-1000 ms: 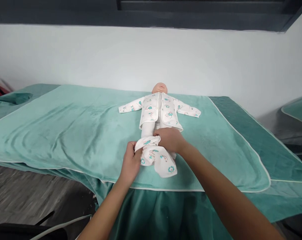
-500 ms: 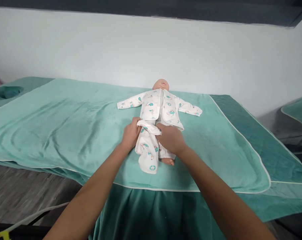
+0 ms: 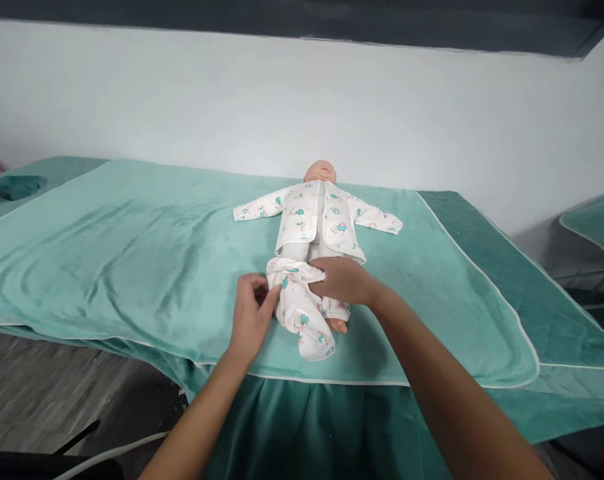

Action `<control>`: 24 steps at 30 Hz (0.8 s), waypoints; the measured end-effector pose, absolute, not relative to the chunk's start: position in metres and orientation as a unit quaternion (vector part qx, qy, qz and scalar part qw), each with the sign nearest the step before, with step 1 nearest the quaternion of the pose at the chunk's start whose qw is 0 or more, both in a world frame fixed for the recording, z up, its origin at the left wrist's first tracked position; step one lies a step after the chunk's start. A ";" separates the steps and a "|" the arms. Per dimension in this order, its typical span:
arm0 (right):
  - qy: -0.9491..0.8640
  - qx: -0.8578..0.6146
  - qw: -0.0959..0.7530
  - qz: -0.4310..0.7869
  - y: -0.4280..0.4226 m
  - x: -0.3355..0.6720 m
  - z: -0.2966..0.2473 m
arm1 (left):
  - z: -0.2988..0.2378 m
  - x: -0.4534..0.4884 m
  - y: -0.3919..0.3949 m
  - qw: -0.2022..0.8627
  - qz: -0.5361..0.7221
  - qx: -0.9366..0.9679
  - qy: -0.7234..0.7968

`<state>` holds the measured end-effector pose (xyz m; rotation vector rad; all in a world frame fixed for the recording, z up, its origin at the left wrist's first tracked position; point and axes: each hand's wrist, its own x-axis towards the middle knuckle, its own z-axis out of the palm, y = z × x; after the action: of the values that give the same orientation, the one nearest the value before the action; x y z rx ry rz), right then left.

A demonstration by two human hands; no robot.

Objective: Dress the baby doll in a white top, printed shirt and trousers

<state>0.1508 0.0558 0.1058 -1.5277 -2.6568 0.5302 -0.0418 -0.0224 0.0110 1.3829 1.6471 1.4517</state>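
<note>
A baby doll (image 3: pixel 321 171) lies on its back, its head toward the wall. It wears a white printed jacket (image 3: pixel 299 217), unfastened at the front, with both sleeves spread out. White printed baby trousers (image 3: pixel 302 303) are bunched over one of its legs, and a bare foot (image 3: pixel 337 325) shows beside them. My left hand (image 3: pixel 249 313) is at the trousers' left side, thumb on the cloth and fingers curled at the edge. My right hand (image 3: pixel 345 280) grips the bunched top of the trousers between the doll's legs; its fingertips are partly hidden.
A light green blanket (image 3: pixel 132 247) with white piping covers the table under the doll, over a darker green cover (image 3: pixel 507 260) that hangs down in front. Behind stands a white wall (image 3: pixel 232 100). A pale cable (image 3: pixel 112 453) runs at the lower left.
My left hand has slid down along the trousers' left side from the top edge. The bunched top sits lower, and the loose trouser end has swung right. My right hand keeps its grip, slightly lower.
</note>
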 end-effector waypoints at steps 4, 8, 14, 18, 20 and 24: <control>-0.868 -0.464 -0.017 0.177 0.058 0.151 0.110 | 0.023 -0.032 -0.061 0.348 0.434 0.554 0.620; -0.876 -0.463 -0.021 0.134 0.058 0.147 0.103 | 0.031 -0.023 -0.067 0.461 0.429 0.514 0.582; -0.870 -0.482 0.008 0.105 0.054 0.143 0.096 | 0.020 -0.009 -0.059 0.498 0.489 0.455 0.554; -0.864 -0.494 0.014 0.097 0.054 0.139 0.096 | 0.019 -0.009 -0.049 0.485 0.488 0.439 0.578; -0.858 -0.506 0.015 0.089 0.054 0.136 0.095 | 0.022 -0.014 -0.041 0.452 0.477 0.459 0.598; -0.845 -0.527 0.033 0.088 0.054 0.135 0.092 | 0.026 -0.025 -0.028 0.316 0.467 0.520 0.642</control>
<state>0.1349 0.0537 0.0925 -1.6223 -2.5986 0.2698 -0.0246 -0.0278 0.0261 1.3692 1.6900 1.2313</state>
